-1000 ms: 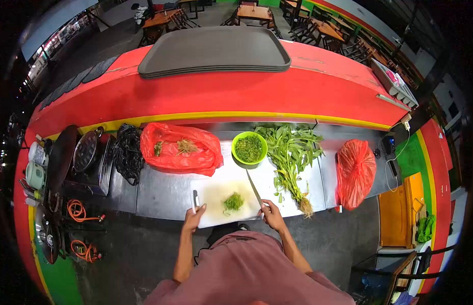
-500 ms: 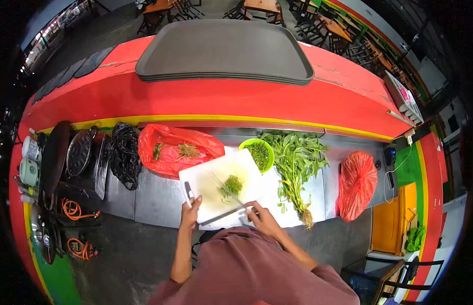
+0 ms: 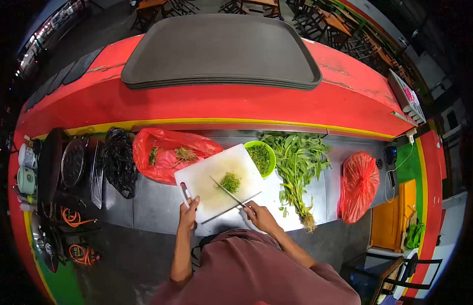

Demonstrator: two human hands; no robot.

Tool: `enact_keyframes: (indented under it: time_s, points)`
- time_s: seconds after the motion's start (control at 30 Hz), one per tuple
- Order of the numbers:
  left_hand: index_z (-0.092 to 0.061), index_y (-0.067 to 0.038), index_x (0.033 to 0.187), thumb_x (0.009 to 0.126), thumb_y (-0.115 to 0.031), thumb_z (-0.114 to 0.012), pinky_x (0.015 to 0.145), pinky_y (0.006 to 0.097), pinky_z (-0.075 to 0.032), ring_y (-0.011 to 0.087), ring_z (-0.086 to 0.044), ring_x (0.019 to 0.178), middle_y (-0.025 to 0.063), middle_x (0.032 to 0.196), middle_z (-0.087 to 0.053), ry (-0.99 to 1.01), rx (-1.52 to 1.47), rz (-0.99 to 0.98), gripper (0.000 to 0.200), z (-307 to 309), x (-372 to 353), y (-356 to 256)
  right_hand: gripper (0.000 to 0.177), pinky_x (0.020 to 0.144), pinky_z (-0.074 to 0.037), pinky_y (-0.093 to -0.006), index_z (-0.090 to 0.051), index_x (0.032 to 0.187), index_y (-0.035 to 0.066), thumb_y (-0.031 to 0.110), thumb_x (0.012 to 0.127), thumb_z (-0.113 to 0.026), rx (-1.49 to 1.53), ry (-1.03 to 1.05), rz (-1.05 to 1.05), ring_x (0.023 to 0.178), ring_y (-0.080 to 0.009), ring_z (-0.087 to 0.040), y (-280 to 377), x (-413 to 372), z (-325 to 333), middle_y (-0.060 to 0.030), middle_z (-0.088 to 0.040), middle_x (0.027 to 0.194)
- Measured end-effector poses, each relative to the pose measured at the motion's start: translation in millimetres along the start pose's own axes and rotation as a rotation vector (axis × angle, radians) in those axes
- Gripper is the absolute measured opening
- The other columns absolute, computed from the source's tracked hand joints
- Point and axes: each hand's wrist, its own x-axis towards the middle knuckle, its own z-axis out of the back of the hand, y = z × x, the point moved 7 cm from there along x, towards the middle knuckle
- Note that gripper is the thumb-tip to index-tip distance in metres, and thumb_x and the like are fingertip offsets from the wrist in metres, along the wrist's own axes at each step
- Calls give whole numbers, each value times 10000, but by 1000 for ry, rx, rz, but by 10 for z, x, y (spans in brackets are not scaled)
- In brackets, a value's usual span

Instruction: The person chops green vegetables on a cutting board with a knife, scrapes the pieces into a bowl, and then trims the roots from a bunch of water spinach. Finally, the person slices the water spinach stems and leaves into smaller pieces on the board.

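My left hand is closed on the near left edge of the white cutting board, by its handle slot. The knife is in my right hand, its blade slanting up and left over the board. Beside the blade lies a small pile of chopped greens. A green bowl holding more chopped greens touches or nearly touches the board's upper right corner. Right of it lies a bunch of leafy greens, roots toward me.
An open red bag with root scraps lies left of the board, beside a black bag. A tied red bag sits at the right. Stacked trays rest on the red ledge. Pans stand far left.
The board has tilted and shifted slightly left and up in my hands. The knife blade has moved down and left, beside the greens, which now form a more compact pile.
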Motion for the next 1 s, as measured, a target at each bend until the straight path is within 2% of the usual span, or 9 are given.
enact_keyframes:
  time_s: [0.27,0.43,0.5,0.53,0.57,0.7,0.73,0.87,1.0]
  points:
    - [-645,-85,864,971,-298,-692,562,236,-319,36,-401,634,-78,710,-486,17,27,8,244,-96,111,96,256,689,-507,-510,-608,1122,51,284,1027,-557,-62,-100,-49,771,-459,-674,-101,187,244,-262,-673,782]
    - [-635,-93,826,988,-281,-669,554,240,-273,32,-366,629,-86,694,-464,16,31,-8,250,-216,168,60,264,696,-497,-519,-604,1100,60,307,1037,-532,-37,50,-28,779,-458,-662,115,180,120,-238,-657,749]
    - [-612,-101,785,990,-272,-666,547,243,-260,32,-354,618,-89,676,-444,12,53,-26,272,-223,163,3,271,687,-495,-514,-604,1078,59,316,1040,-527,-34,39,25,766,-452,-657,94,198,25,-223,-650,732]
    - [-634,-48,951,999,-265,-648,624,257,-373,62,-469,706,-38,799,-548,49,114,-11,223,-141,238,121,272,686,-495,-515,-603,1077,59,317,1041,-524,-29,43,23,760,-452,-657,100,214,6,-225,-651,731]
    - [-655,5,1117,1009,-259,-631,701,271,-487,92,-583,795,14,922,-653,84,174,3,286,-73,312,247,272,684,-496,-515,-602,1075,59,318,1041,-522,-26,50,23,754,-453,-658,103,233,-4,-228,-651,730]
    - [-654,-5,1083,1010,-249,-628,704,259,-482,84,-578,801,8,920,-642,110,136,-2,256,-11,342,346,279,682,-505,-506,-599,1071,44,310,1043,-520,-4,-73,-17,739,-450,-671,-71,344,114,-235,-670,746]
    - [-569,-115,739,989,-228,-657,524,248,-245,32,-337,583,-92,648,-422,27,72,-58,288,-145,228,160,273,685,-512,-488,-604,1072,34,293,1040,-526,-9,-125,-6,750,-441,-680,-137,379,163,-230,-679,755]
    - [-563,-112,743,990,-228,-654,524,248,-253,34,-344,581,-89,649,-432,21,119,-71,287,-147,140,29,294,699,-531,-430,-619,1067,27,306,1044,-530,-4,-147,-58,725,-327,-713,-179,422,320,-162,-696,737]
    - [-546,-118,737,989,-225,-652,516,251,-253,36,-336,574,-83,652,-422,21,65,-51,294,-178,106,10,305,713,-521,-410,-612,1056,30,318,1054,-510,58,-38,-34,743,-314,-709,-21,378,229,-151,-696,751]
